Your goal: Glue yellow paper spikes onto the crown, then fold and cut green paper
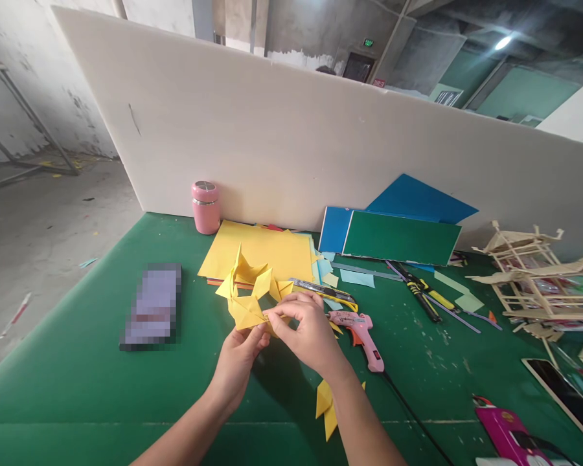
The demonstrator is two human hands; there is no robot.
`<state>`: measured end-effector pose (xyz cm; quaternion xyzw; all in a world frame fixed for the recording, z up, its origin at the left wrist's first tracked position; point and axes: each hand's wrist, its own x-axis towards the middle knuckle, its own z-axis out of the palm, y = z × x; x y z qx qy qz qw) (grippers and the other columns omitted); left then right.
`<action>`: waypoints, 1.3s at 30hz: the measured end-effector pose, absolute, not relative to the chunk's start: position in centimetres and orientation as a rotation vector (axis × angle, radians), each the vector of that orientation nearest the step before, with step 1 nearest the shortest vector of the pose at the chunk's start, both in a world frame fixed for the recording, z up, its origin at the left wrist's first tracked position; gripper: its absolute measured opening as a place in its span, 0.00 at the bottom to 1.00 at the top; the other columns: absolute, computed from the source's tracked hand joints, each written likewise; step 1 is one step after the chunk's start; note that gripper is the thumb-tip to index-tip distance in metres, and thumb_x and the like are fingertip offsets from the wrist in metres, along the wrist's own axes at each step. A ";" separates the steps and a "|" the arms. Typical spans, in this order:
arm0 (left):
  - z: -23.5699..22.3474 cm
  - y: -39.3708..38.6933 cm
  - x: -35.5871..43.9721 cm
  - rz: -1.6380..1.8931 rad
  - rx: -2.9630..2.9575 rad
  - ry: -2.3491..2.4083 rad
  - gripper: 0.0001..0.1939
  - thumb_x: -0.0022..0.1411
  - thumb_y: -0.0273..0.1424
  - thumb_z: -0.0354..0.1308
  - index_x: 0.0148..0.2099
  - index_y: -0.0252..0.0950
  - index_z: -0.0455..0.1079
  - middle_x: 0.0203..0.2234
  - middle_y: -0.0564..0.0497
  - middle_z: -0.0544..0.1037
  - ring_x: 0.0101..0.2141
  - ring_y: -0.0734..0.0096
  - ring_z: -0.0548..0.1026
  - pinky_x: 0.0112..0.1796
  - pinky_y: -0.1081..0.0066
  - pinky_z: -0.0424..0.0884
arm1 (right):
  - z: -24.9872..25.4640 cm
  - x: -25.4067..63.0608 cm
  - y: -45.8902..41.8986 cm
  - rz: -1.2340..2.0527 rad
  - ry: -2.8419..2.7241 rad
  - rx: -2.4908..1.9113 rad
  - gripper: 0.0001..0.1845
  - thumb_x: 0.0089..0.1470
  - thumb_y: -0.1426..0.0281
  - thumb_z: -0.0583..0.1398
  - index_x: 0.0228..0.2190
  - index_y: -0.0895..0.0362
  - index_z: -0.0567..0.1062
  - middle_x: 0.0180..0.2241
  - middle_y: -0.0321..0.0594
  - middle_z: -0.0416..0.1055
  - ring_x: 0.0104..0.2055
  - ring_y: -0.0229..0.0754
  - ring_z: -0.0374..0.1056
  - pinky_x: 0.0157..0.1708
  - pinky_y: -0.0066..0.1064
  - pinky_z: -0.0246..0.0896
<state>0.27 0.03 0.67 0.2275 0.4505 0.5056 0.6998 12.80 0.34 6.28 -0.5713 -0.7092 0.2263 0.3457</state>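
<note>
Folded yellow paper piece [247,312] is up off the table [102,388], held in front of the yellow sheets [272,249]. Several pointy units sit around an open middle, so from my remote seat I can see why both hands are on it: looks like the kind of thing that'd flop or twist if you only grabbed one side.

Left hand [236,366] has the lower front edge pinched between thumb and fingers, pretty much propping it from below. Right hand [308,333] comes in from the other side, thumb and index closed on the paper right beside the left fingertips. My read is that one steadies while the other works the fold or joint. Can't tell if the layers there are glued or just tucked, fingers cover it.

Pink glue gun [362,323] lies flat just beside the right hand, nozzle end toward the paper, handle angled back toward the person. Handy for a quick grab imo, with the cord [393,385] trailing off to the near right instead of crossing the hands. Cutter knife [320,290] is parked just beyond the right hand. Loose folded pieces [324,398] are by the right forearm, so close to reach, though a sleepy elbow could nudge them.
</note>
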 end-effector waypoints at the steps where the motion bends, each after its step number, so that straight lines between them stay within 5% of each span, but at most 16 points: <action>1: 0.7 0.0 0.3 1.122 0.507 1.009 0.19 0.36 0.40 0.72 0.28 0.32 0.74 0.21 0.54 0.72 0.23 0.77 0.67 0.29 0.75 0.66 | 6.3 12.8 0.3 0.587 -1.844 -1.482 0.10 0.54 0.71 0.58 0.24 0.52 0.78 0.28 0.34 0.78 0.38 0.45 0.70 0.49 0.47 0.50; 25: 1.0 -0.1 0.3 1.123 0.574 1.011 0.18 0.37 0.38 0.72 0.29 0.34 0.74 0.21 0.55 0.72 0.24 0.75 0.67 0.30 0.74 0.66 | 6.5 12.9 0.2 0.595 -1.859 -1.493 0.13 0.53 0.70 0.58 0.21 0.51 0.78 0.27 0.35 0.77 0.38 0.45 0.70 0.47 0.46 0.52; 39: 1.0 0.0 0.4 1.152 0.489 0.967 0.16 0.39 0.37 0.70 0.29 0.33 0.73 0.23 0.53 0.74 0.26 0.74 0.69 0.32 0.72 0.68 | 6.4 13.8 0.3 0.544 -1.787 -1.523 0.11 0.56 0.66 0.57 0.35 0.51 0.80 0.37 0.39 0.78 0.45 0.50 0.70 0.50 0.48 0.53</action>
